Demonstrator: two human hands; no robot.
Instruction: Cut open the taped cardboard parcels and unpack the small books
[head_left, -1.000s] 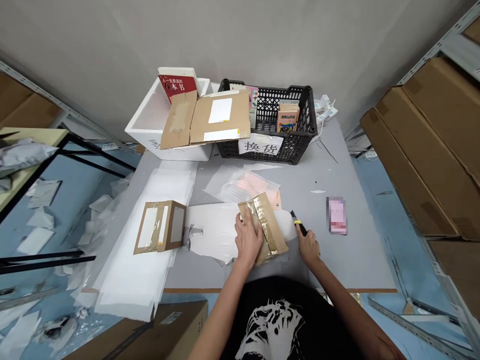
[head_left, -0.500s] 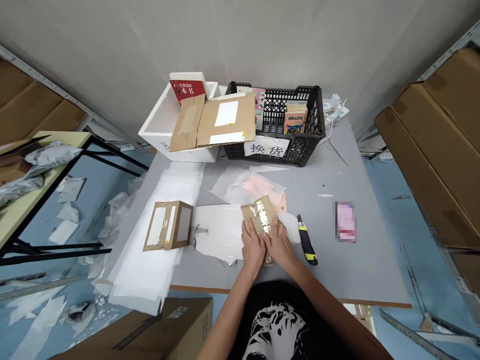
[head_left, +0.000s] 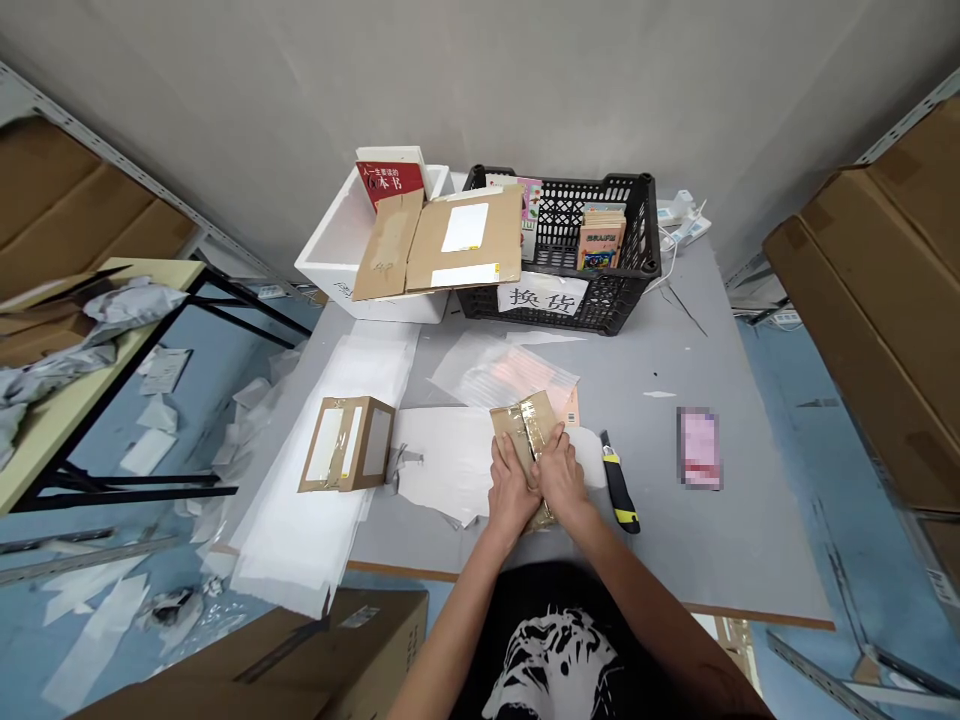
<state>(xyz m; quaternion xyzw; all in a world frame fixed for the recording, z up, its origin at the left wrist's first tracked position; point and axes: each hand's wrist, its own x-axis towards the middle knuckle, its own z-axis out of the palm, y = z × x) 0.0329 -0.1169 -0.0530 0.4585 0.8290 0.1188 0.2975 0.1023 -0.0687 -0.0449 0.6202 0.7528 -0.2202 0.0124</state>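
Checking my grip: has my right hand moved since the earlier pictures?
Yes, leftward: the right hand now rests on the taped cardboard parcel, farther from the blurred pink packet.

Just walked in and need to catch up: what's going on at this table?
A person is holding a small tape-wrapped cardboard packet in both hands, with the left hand and right hand side by side on it. A yellow-and-black utility knife lies just to their right on the grey table. A second taped cardboard box sits to the left, and a black plastic crate holding books stands at the far side.
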